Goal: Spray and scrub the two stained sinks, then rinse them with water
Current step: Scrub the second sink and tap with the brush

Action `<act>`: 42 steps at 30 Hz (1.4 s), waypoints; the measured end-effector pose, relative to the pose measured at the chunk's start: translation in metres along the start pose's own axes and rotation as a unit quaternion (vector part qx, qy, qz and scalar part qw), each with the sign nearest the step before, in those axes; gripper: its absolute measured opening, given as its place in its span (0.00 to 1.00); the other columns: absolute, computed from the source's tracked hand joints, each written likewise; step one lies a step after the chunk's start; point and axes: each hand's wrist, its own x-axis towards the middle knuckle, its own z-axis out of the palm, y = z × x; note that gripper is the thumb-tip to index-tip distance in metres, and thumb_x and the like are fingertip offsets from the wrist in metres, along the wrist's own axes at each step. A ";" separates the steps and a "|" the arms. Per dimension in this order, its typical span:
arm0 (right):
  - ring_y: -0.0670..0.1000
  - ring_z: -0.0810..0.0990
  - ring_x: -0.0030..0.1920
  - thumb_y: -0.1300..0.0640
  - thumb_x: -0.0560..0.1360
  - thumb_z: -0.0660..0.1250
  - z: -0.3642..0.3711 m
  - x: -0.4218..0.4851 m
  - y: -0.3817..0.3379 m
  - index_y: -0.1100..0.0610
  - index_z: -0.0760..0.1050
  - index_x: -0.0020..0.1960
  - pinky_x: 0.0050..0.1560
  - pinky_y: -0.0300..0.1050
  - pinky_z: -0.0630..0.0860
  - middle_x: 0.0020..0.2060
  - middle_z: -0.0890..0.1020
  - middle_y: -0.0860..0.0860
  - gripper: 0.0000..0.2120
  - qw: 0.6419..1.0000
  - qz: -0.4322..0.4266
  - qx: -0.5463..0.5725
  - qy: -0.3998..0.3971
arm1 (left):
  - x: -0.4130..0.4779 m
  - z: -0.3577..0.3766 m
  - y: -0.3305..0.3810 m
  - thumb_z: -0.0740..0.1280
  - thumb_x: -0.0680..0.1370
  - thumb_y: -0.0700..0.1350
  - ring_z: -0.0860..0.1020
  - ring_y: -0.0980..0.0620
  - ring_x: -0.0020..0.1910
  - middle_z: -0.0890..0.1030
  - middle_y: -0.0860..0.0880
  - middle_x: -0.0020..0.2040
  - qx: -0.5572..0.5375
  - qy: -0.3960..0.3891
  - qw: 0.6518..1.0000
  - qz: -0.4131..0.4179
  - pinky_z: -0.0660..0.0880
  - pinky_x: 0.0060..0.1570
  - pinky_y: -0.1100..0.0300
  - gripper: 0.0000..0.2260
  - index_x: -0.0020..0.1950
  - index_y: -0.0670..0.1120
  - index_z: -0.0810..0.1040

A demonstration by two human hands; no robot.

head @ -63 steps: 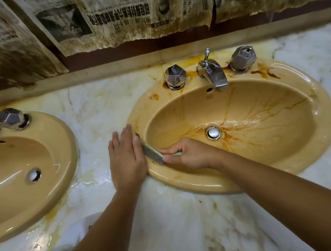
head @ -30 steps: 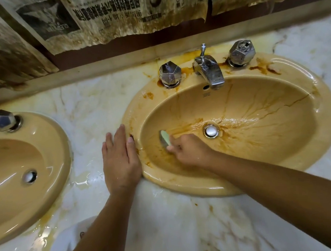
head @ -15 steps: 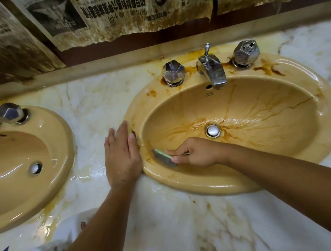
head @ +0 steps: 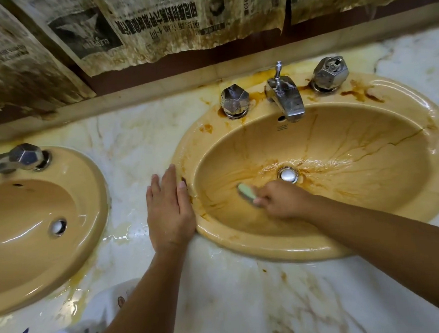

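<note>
Newspaper sheets (head: 155, 24) hung on the wall behind, stained, several overlapping. The headline characters looked mirrored and I could not read them. A tiny printed mark under the overflow hole of the right sink (head: 369, 240) was too small to read. A white container (head: 111, 296) at the table's near edge had a label, blurred and unreadable.

Left hand (head: 168, 212) lay flat, palm down, on the marble table (head: 246, 305), fingers straight and together, grasping nothing. Its thumb side touched the right sink's left rim. The forearm ran up from the bottom of the frame.

Right hand (head: 282, 201) was down inside the right sink's bowl, just beside the drain (head: 288, 175), fingers curled round a green scrub pad (head: 245, 191). The pad stuck out to the left against the bowl floor, motion-blurred. The forearm crossed the near rim from the lower right.

Counts:
- Two sinks, both tan. The right one was streaked brown with water round its drain; the left sink (head: 92, 188) was partly cut off.
- Two hands and one pad.
- Three faceted chrome knobs (head: 235, 100), two on the right sink and one on the left.
- One full spout (head: 287, 100), with part of another at the left edge.
- Two drains.
</note>
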 end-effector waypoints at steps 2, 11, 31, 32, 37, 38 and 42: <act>0.59 0.78 0.57 0.48 0.85 0.60 -0.001 0.010 0.005 0.54 0.73 0.70 0.47 0.48 0.70 0.54 0.82 0.57 0.17 0.994 0.086 -0.058 0.041 | 0.000 0.000 0.000 0.47 0.86 0.57 0.51 0.52 0.82 0.60 0.52 0.82 0.001 0.003 1.000 -0.008 0.50 0.81 0.48 0.23 0.82 0.57 0.58; 0.49 0.80 0.50 0.45 0.83 0.64 -0.002 -0.013 0.010 0.51 0.83 0.62 0.49 0.42 0.74 0.44 0.83 0.45 0.15 0.997 -0.017 0.054 -0.051 | 0.000 0.001 -0.001 0.48 0.87 0.55 0.51 0.53 0.82 0.61 0.54 0.81 0.000 0.000 1.000 -0.002 0.50 0.81 0.49 0.23 0.82 0.56 0.59; 0.48 0.78 0.47 0.46 0.84 0.63 -0.021 -0.022 0.009 0.54 0.82 0.62 0.42 0.38 0.71 0.49 0.82 0.43 0.16 0.992 -0.002 -0.016 -0.126 | -0.003 -0.004 0.007 0.50 0.87 0.54 0.52 0.51 0.82 0.61 0.51 0.82 -0.005 0.002 1.000 -0.021 0.53 0.80 0.45 0.22 0.82 0.56 0.59; 0.53 0.79 0.50 0.45 0.84 0.62 -0.017 -0.020 0.015 0.53 0.80 0.64 0.45 0.43 0.73 0.47 0.81 0.48 0.16 0.993 0.041 -0.057 -0.094 | -0.003 -0.004 0.007 0.50 0.87 0.54 0.52 0.51 0.82 0.61 0.51 0.82 -0.005 0.002 1.000 -0.020 0.53 0.80 0.45 0.22 0.82 0.56 0.59; 0.53 0.79 0.63 0.45 0.84 0.62 0.007 -0.015 -0.033 0.50 0.73 0.75 0.62 0.47 0.75 0.66 0.81 0.51 0.21 0.996 -0.065 0.040 -0.048 | -0.002 -0.003 0.004 0.49 0.87 0.55 0.51 0.52 0.82 0.61 0.52 0.82 0.000 0.003 1.000 -0.019 0.51 0.81 0.48 0.22 0.82 0.57 0.58; 0.47 0.78 0.65 0.46 0.84 0.63 0.007 -0.017 -0.040 0.50 0.74 0.75 0.65 0.43 0.73 0.69 0.79 0.45 0.20 0.987 -0.104 0.104 -0.056 | -0.002 -0.003 0.003 0.49 0.87 0.56 0.51 0.52 0.82 0.61 0.52 0.82 -0.001 0.003 1.000 -0.016 0.51 0.81 0.48 0.22 0.82 0.57 0.58; 0.54 0.81 0.52 0.47 0.84 0.63 -0.002 -0.017 0.004 0.54 0.81 0.63 0.51 0.46 0.74 0.52 0.85 0.52 0.16 0.994 -0.047 0.054 -0.080 | -0.003 -0.004 0.006 0.50 0.87 0.54 0.51 0.52 0.82 0.61 0.52 0.82 -0.006 0.001 1.000 -0.015 0.50 0.81 0.48 0.22 0.82 0.56 0.59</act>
